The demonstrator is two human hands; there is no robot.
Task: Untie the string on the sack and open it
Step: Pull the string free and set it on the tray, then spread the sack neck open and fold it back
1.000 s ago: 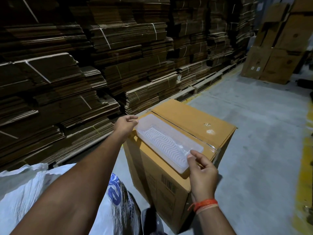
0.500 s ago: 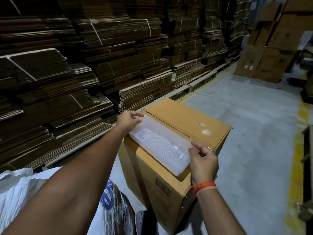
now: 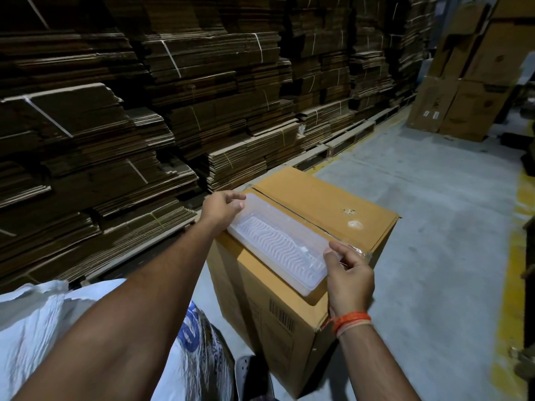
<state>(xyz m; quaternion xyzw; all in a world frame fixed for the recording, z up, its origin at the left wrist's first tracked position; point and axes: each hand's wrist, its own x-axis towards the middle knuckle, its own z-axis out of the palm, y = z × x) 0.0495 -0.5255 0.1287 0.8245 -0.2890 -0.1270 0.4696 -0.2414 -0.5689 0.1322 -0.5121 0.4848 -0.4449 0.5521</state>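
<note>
A white woven sack (image 3: 37, 328) with blue print lies at the bottom left, mostly under my left forearm; no string on it is visible. A clear plastic tray (image 3: 278, 244) with a wavy bottom rests on top of a brown cardboard box (image 3: 333, 204). My left hand (image 3: 221, 208) grips the tray's far-left end. My right hand (image 3: 348, 274), with an orange thread band at the wrist, pinches the tray's near-right end.
Tall stacks of flattened cardboard (image 3: 173, 96) on pallets line the left side. More upright boxes (image 3: 469, 82) stand at the far right. Grey concrete floor (image 3: 434, 227) with a yellow line (image 3: 518, 256) runs along the right. A shoe tip (image 3: 246, 371) shows beside the sack.
The view has shifted slightly. Both hands keep their grip on the tray's ends, and the tray stays on the box top.
</note>
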